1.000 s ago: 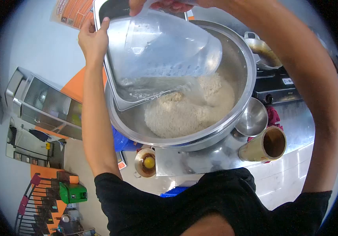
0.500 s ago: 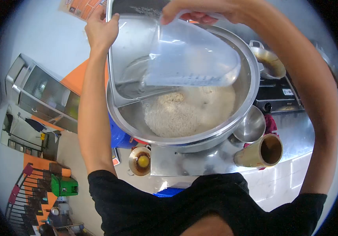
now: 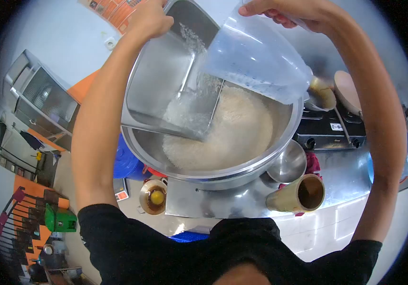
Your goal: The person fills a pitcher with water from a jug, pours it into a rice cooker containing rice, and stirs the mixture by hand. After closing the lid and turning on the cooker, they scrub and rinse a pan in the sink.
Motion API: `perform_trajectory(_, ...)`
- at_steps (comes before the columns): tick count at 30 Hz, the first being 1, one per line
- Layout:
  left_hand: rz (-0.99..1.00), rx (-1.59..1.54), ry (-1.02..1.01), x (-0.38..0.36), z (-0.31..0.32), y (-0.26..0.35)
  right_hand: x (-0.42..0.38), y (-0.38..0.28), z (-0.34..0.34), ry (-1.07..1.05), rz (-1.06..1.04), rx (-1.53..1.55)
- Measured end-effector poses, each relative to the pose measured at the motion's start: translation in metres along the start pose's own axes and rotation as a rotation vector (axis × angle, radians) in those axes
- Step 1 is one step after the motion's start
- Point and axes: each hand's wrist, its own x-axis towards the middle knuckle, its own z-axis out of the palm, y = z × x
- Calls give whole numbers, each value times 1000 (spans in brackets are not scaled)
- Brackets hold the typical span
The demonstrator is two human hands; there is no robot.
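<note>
My left hand (image 3: 150, 21) grips the upper rim of a rectangular steel pan (image 3: 158, 71), tilted with its lower corner over a large metal bowl (image 3: 287, 142). Closed round the top of a translucent plastic measuring jug (image 3: 256, 52) is my right hand (image 3: 284, 13). The jug is tipped beside the pan, its wide end low over the bowl's far right rim. Clear liquid with whitish splashes runs down inside the pan toward its lower corner. A mound of pale, grainy or powdery stuff (image 3: 232, 128) lies in the bowl, partly covered by the pan.
Right of the bowl is a black gas stove (image 3: 330, 140) with pans on it. A small steel bowl (image 3: 289, 164) and a tan cylindrical container (image 3: 284, 197) stand on the steel table (image 3: 213, 202). Lower left are a blue tub (image 3: 128, 161) and a pot with yellow content (image 3: 156, 194).
Both hands have moved apart and the jug has shifted up and right. The pan has tilted more, its low corner swinging right over the bowl, with splashing liquid now inside it.
</note>
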Motion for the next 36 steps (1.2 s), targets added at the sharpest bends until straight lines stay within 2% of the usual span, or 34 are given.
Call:
perform_trajectory(1,-35,97,-80,5,2,1,-1,-5,-2,30,-28,-21)
perform_trajectory(5,-32,195,-81,18,17,-15,11,-17,-4,126,-63,-142)
perform_trajectory(7,-89,214,-186,20,15,-15,16,-21,-6,128,-147,-200)
perform_trajectory(11,-177,203,-159,15,15,-12,64,-13,4,195,-163,-144)
perform_trajectory(14,-175,252,-170,21,23,-25,57,-19,0,230,-144,-252)
perform_trajectory(16,-75,256,-239,26,30,-35,59,-19,-1,253,4,-320)
perform_trajectory(19,-72,326,-259,32,41,-44,50,-18,-6,255,-24,-400)
perform_trajectory(22,12,261,-250,29,49,-54,54,-20,-6,219,15,-470)
perform_trajectory(23,6,260,-249,28,52,-55,51,-18,-6,215,11,-473)
perform_trajectory(25,-129,222,-317,21,53,-48,45,-17,-6,180,-145,-403)
perform_trajectory(28,-82,301,-329,19,65,-51,59,-22,-2,184,-23,-492)
perform_trajectory(32,-90,197,-376,18,57,-55,63,-23,-3,224,-88,-375)
perform_trajectory(34,-168,80,-446,17,42,-47,72,-21,-3,301,-163,-322)
perform_trajectory(36,-170,118,-433,24,45,-53,79,-26,-4,298,-130,-345)
